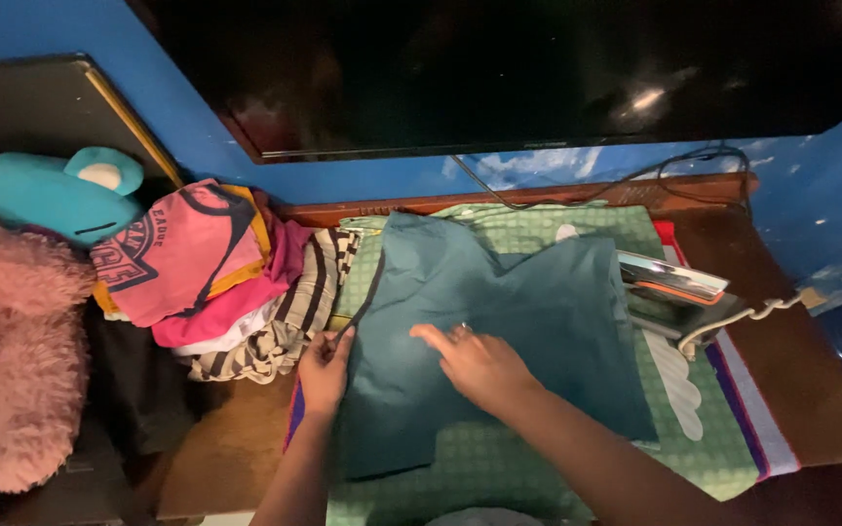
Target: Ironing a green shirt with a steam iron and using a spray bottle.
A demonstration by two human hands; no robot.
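Two bare forearms in view, no sleeves showing on either one up to the frame's lower edge. The left hand wears nothing: no watch, no band. On the right hand, a small ring glints on a finger. No gloves, no wrist straps anywhere.

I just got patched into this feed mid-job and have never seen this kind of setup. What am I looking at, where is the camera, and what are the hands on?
There is no machine here: a person works with two bare hands, and the single picture comes from a camera on their head, looking down. A teal garment lies spread on a green checked cloth over a wooden table. The left hand pinches the garment's left edge; the right hand rests flat on top. An iron sits to the right, a pile of folded clothes to the left, with a pink plush toy and a teal plush toy beyond. A dark screen hangs above.
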